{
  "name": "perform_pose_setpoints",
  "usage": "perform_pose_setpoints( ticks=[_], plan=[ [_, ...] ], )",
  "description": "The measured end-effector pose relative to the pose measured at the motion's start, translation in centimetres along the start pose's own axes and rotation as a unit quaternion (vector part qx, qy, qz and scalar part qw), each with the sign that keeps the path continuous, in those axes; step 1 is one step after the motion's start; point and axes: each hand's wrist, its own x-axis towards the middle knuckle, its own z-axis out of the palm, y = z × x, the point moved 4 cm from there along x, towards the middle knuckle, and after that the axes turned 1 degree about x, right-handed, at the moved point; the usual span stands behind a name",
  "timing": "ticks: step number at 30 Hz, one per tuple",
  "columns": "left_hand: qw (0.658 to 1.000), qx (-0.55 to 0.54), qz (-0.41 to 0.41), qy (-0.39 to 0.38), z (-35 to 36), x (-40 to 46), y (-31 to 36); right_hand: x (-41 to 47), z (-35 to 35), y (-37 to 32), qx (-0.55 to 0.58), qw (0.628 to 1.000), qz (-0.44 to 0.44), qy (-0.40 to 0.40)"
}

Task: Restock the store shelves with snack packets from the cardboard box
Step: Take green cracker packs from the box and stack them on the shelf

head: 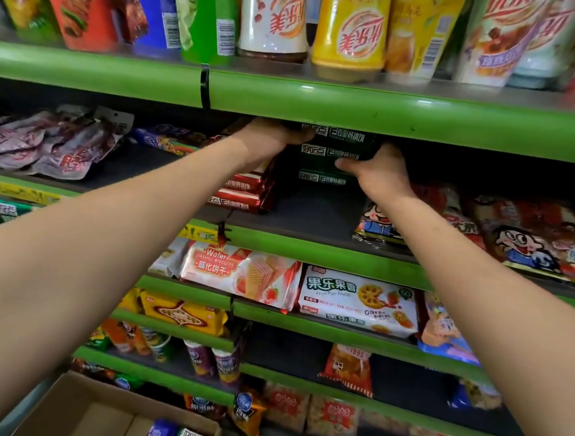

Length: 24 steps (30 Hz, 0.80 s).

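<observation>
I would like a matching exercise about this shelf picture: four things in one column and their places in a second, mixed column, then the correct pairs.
Things
1. dark green packets
2. cardboard box
3. yellow bottle
4. wafer biscuit packet

Places
A. on the floor at the bottom left, open
B. upright on the top shelf
C. between the left hand and the right hand, just under the top shelf edge
D. lying on the shelf below the hands, left of the white fruit biscuit packet

Pairs: 1-C, 2-A, 3-B, 4-D
</observation>
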Motion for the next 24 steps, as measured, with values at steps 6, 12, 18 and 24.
perform_pose_setpoints(
  ticks=[6, 12, 18, 24],
  plan=[
    [0.996, 0.085, -0.005, 0.011, 1.0, 1.9, -0.6, 1.7, 0.9, -0.1, -0.076, 0.997, 0.014, 0.028],
    [0.983, 0.173, 0.048, -0.038, 2.1, 2.9, 0.5, 3.3, 1.3, -0.3, -0.054, 0.997, 0.041, 0.046],
    [0.948, 0.316, 0.041, -0.023, 1.5, 4.4, -0.4, 3.5, 2.3, 0.4, -0.04, 0.999, 0.023, 0.001],
    [0.943, 0.332, 0.034, 0.007, 2.0, 5.4, -0.7, 5.1, 1.9, 0.1, -0.063, 0.997, 0.04, 0.012]
  ],
)
